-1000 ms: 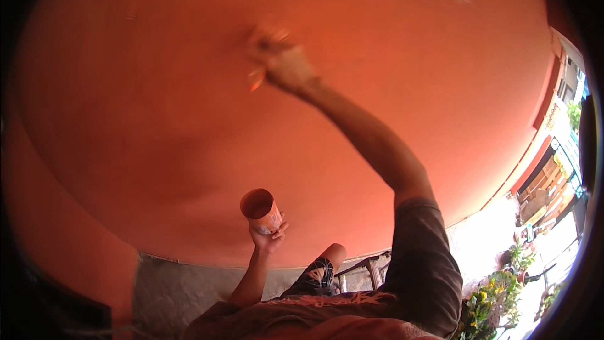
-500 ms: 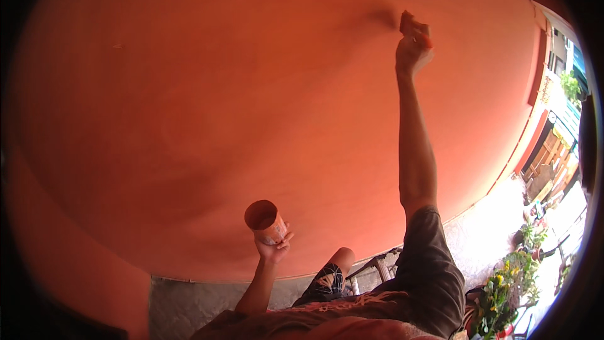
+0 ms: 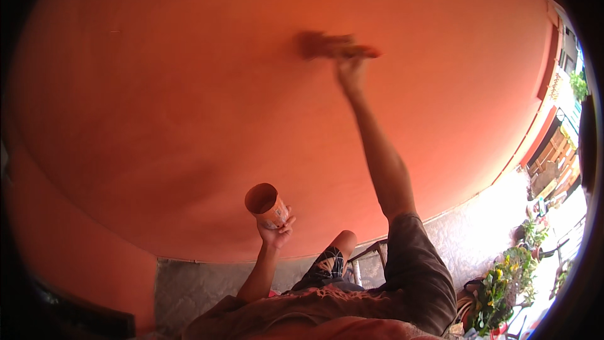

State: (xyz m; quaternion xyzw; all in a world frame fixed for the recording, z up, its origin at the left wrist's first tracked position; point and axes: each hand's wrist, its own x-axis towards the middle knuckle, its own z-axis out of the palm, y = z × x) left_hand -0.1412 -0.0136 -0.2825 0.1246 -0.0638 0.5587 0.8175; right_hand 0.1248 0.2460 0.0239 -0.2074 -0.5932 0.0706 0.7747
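An orange-red wall (image 3: 189, 101) fills most of the head view. Raised far in front of me, my right hand (image 3: 352, 72) grips a paintbrush (image 3: 340, 46) by its reddish handle. The brush is smeared by motion; its dark bristle end points left, at or close against the wall. Lower and to the left, my left hand (image 3: 277, 234) is wrapped round a paint-smeared orange can (image 3: 272, 213). The can's open mouth tilts partly toward me, and its inside is dark reddish; how much paint it holds cannot be made out.
Behind my bent knee stands part of a metal-framed ladder or stool (image 3: 371, 258). Grey floor (image 3: 201, 289) runs along the wall's foot. To the right are potted plants with yellow flowers (image 3: 503, 277) and stacked wooden boards (image 3: 550, 157) in bright light.
My right hand has swept the paintbrush left and slightly down along the wall. My left hand still holds the can, which sits a little higher in view.
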